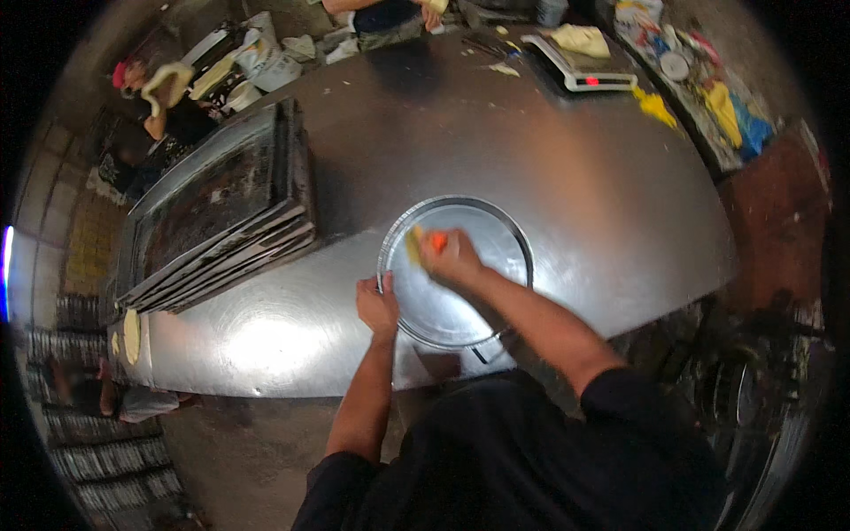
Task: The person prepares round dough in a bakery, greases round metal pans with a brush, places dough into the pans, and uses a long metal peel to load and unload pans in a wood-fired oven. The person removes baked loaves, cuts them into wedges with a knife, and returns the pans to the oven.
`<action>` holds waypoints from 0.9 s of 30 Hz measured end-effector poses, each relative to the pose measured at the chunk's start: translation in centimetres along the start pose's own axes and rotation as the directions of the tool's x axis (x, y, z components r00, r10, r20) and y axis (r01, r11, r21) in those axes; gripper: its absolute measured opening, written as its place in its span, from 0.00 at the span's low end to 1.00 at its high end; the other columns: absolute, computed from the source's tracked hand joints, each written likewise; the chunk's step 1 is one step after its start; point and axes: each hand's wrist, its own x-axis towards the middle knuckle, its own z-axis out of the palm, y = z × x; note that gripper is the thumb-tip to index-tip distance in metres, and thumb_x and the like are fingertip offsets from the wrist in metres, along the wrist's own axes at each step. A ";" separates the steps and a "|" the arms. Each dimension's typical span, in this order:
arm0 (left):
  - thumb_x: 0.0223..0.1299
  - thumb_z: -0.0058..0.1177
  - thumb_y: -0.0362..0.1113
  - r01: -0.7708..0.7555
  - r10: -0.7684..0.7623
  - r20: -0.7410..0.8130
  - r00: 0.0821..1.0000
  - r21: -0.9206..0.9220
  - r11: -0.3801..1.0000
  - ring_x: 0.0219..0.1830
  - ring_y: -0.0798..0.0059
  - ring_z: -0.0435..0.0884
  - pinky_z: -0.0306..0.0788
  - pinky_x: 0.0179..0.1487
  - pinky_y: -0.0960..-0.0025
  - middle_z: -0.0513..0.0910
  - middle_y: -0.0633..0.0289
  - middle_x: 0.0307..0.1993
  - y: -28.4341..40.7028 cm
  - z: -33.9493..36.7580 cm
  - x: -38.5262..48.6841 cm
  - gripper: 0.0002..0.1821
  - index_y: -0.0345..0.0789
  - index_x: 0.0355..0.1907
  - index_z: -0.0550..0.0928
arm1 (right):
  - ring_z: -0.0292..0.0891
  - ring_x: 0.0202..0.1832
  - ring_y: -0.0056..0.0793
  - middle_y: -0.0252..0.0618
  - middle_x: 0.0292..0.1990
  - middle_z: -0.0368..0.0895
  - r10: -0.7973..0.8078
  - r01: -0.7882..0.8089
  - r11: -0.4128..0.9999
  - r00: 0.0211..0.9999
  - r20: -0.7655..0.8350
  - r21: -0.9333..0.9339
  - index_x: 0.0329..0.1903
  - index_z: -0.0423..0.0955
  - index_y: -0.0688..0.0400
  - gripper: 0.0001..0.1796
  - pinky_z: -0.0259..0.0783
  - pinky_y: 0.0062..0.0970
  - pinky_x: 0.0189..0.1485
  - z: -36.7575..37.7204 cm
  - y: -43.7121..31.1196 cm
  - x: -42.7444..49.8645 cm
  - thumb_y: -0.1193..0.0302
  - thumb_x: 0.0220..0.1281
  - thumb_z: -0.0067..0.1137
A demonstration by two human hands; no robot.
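Observation:
A round metal pan [478, 229] with a raised rim lies on a shiny metal table in front of me. My left hand [378, 305] grips its left rim, the thumb over the edge. In my right hand [453, 255] is a brush [413, 247] with an orange part and yellowish bristles, blurred by motion. The brush is over the pan's left inner side; I cannot tell whether the bristles touch the metal. A dark handle-like piece [479, 356] shows below the pan's near rim.
Several dark rectangular baking trays [212, 199] are stacked at the left of the metal table [372, 159]. A scale [584, 63] bearing dough [580, 40] stands at the far right beside a yellow cloth or bag [655, 107]. Flat dough [132, 337] lies near the left edge. Other people [388, 20] stand beyond.

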 end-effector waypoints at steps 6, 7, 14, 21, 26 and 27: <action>0.64 0.58 0.48 0.076 -0.073 -0.026 0.997 0.099 0.992 0.39 0.51 0.82 0.74 0.43 0.53 0.81 0.53 0.38 0.5 -0.4 -1.3 0.17 0.34 0.38 0.87 | 0.81 0.42 0.53 0.52 0.35 0.83 -0.156 0.167 0.924 0.986 0.059 -0.343 0.39 0.80 0.57 0.13 0.76 0.47 0.43 -11.4 4.5 -6.1 0.67 0.49 0.66; 0.64 0.58 0.48 0.072 -0.069 -0.036 0.997 0.082 0.994 0.39 0.51 0.82 0.74 0.42 0.52 0.81 0.53 0.38 0.5 -0.3 -1.4 0.17 0.34 0.38 0.87 | 0.81 0.41 0.52 0.50 0.36 0.83 -0.170 0.197 0.923 0.979 0.110 -0.330 0.40 0.79 0.57 0.15 0.76 0.46 0.42 -11.3 4.2 -9.0 0.67 0.48 0.67; 0.62 0.58 0.43 -0.005 0.005 -0.005 1.000 -0.022 1.000 0.35 0.48 0.81 0.73 0.40 0.51 0.82 0.49 0.33 0.0 -0.6 -2.1 0.13 0.33 0.34 0.85 | 0.86 0.34 0.38 0.44 0.36 0.87 0.083 -0.109 0.992 0.943 0.323 0.063 0.44 0.83 0.57 0.12 0.79 0.31 0.38 -9.8 -1.9 -12.3 0.70 0.57 0.67; 0.68 0.47 0.45 0.108 -0.094 0.081 0.992 -0.185 0.977 0.46 0.47 0.81 0.73 0.47 0.51 0.82 0.49 0.44 -4.8 1.8 -5.9 0.16 0.37 0.45 0.82 | 0.82 0.51 0.48 0.55 0.49 0.83 -0.592 0.522 0.800 0.765 0.254 0.294 0.51 0.79 0.59 0.15 0.78 0.34 0.53 -1.1 -11.5 -6.7 0.75 0.60 0.63; 0.73 0.41 0.50 0.291 -0.197 0.226 0.954 -0.543 0.787 0.65 0.65 0.73 0.67 0.66 0.65 0.76 0.59 0.62 -8.1 5.2 -7.4 0.23 0.45 0.65 0.72 | 0.77 0.53 0.51 0.50 0.54 0.78 -0.613 0.687 0.721 0.573 0.544 0.088 0.49 0.78 0.58 0.17 0.75 0.39 0.52 14.6 -9.7 -3.3 0.75 0.54 0.61; 0.73 0.41 0.49 0.246 -0.197 0.160 0.967 -0.790 0.562 0.67 0.69 0.71 0.64 0.69 0.67 0.75 0.61 0.64 -8.3 5.6 -7.5 0.24 0.46 0.68 0.70 | 0.75 0.56 0.52 0.52 0.57 0.76 -0.580 0.697 0.717 0.594 0.557 0.003 0.50 0.78 0.59 0.19 0.74 0.39 0.55 17.0 -8.9 -2.8 0.75 0.53 0.61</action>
